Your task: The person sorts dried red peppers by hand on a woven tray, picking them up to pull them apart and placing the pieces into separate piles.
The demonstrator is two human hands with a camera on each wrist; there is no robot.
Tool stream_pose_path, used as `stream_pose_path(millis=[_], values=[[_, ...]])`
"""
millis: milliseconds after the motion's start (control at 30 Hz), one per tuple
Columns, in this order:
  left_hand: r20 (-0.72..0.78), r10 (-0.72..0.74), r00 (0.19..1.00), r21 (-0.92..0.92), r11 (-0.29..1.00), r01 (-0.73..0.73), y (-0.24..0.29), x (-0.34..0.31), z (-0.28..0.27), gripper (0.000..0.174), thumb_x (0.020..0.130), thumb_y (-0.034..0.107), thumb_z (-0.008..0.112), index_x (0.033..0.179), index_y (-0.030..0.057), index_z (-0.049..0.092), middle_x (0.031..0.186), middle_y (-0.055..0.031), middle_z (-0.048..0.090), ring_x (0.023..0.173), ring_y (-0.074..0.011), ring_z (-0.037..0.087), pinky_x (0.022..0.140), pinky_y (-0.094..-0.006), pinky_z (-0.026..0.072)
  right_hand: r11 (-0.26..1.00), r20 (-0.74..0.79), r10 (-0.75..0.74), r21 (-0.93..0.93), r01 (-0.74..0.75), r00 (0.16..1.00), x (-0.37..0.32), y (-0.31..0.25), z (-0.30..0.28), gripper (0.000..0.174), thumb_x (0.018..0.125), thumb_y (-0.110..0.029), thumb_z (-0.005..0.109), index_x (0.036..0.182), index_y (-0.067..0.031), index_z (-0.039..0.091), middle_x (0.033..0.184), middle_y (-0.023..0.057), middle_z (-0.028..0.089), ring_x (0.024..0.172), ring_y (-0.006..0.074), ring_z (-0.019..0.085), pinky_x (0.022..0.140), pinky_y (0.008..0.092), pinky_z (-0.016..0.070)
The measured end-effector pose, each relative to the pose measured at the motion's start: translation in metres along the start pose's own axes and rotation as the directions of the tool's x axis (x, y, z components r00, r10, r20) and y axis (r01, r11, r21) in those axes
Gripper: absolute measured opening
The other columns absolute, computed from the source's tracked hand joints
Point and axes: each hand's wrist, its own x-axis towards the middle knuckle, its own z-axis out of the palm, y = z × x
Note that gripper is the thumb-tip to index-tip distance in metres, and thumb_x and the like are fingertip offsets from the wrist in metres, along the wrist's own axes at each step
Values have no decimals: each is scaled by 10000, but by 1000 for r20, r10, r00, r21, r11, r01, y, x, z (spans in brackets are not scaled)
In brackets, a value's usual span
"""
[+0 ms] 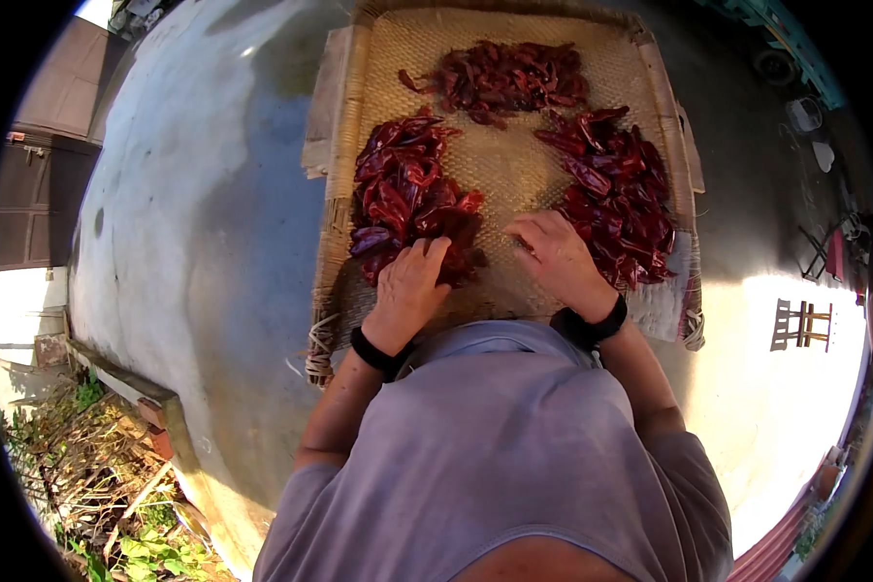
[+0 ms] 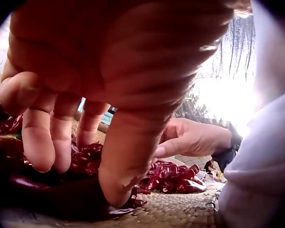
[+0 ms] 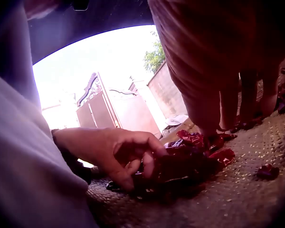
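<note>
Dried red chilies lie in three piles on a woven tray (image 1: 504, 175). At the left pile (image 1: 407, 194), my left hand (image 1: 407, 291) rests over its near end. In the left wrist view, that hand's fingers (image 2: 38, 142) and thumb reach down loosely among the chilies, with a gap between them. My right hand (image 1: 558, 257) is low over the tray's middle, beside the right pile (image 1: 621, 194), its fingers pointing left. In the right wrist view its fingers (image 3: 248, 97) hang down fairly straight near the woven surface, with nothing visible in them.
The far chili pile (image 1: 514, 78) spreads near the tray's back. A raised rim (image 1: 344, 126) runs round the tray. A small chili piece (image 3: 267, 172) lies loose on the weave. On the floor to the right stands a small wooden stool (image 1: 802, 325); plants (image 1: 136, 514) grow at lower left.
</note>
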Motion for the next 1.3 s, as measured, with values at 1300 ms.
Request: stream_pose_path(millis=[1300], values=[[39,-181,983,-491,853,177,11,16,-10,344,888,2,646,1221,48,569,1094,-118,625,862,-204,642,769,-330,526,916,-48,333,255,-311,942,-26,-3,-50,262,927,-79,605,1186,-77,647,1014,120,674,903,277,663,800,370,531]])
